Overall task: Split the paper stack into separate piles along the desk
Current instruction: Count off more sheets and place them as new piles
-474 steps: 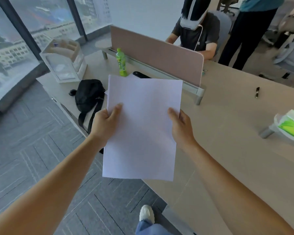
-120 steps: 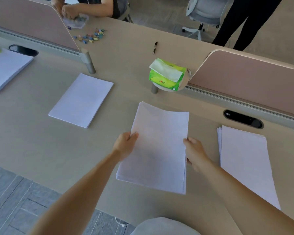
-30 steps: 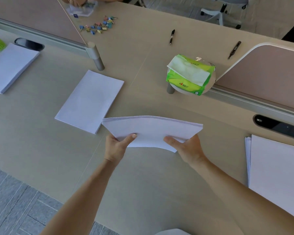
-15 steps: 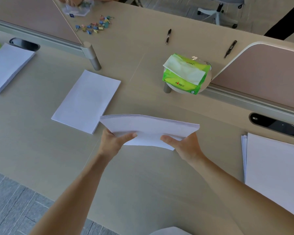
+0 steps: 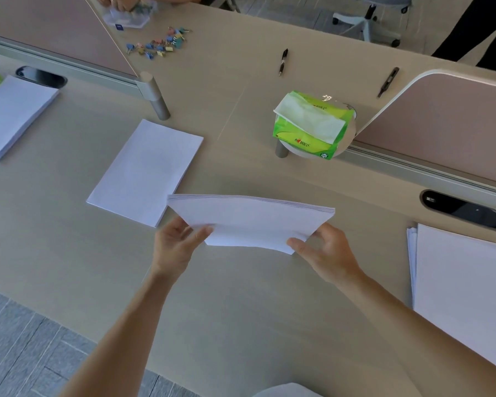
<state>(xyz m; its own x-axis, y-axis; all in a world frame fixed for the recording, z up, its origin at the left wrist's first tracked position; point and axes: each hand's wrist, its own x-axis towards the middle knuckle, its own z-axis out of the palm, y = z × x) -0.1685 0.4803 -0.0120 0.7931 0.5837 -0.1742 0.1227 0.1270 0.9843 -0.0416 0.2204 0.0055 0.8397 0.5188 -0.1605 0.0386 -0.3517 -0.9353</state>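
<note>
I hold a white paper stack (image 5: 252, 219) lifted off the beige desk (image 5: 241, 305), tilted so its far edge faces up. My left hand (image 5: 178, 245) grips its near left corner, my right hand (image 5: 324, 250) its near right corner. Three other paper piles lie flat on the desk: one at the far left (image 5: 12, 116), one left of centre (image 5: 146, 170), one at the right edge (image 5: 464, 290).
A green tissue pack (image 5: 312, 127) sits on a round stand behind the held stack. Pink dividers (image 5: 447, 124) line the back. Two pens (image 5: 282, 62), coloured clips (image 5: 158, 45) and another person's hands (image 5: 121, 1) are beyond. Black cable slots (image 5: 461, 209) are set in the desk.
Since four seconds ago the middle stack went from lying flat on the desk to being held up in both hands. In the last second it has barely shifted.
</note>
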